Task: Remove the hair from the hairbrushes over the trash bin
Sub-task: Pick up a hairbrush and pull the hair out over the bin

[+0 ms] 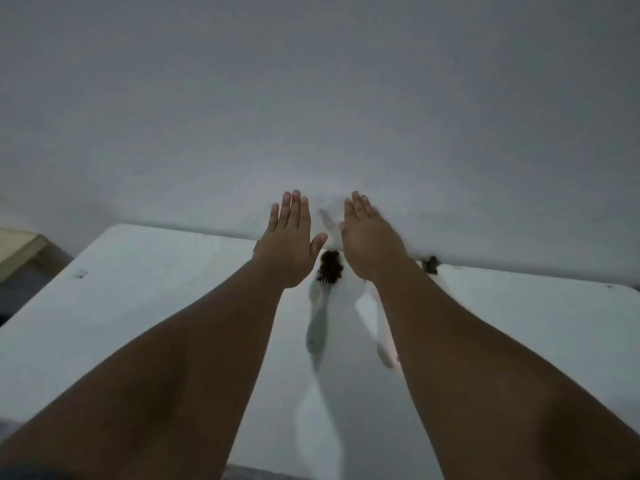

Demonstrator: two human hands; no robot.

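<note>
Left hand [289, 247], right hand [370, 242] flat, fingers spread, empty, raised above white table [138, 289]. Hair-clogged hairbrush [323, 289] lies between at 12 o'clock, likely pre-grasp. Bin unseen.

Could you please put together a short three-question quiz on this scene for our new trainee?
1. True or false: the left hand is holding a hairbrush.
2. What dark material sits on the head of the hairbrush lying on the white table between the two forearms?
A. a cloth
B. a clump of hair
C. a lid
3. How is the right hand posed: open and flat, or closed in a fist?

Key
1. False: both hands are open and empty, held above the table.
2. B: the clump of hair is at the brush's far end.
3. Open and flat, fingers extended and pointing away from the camera.
</note>
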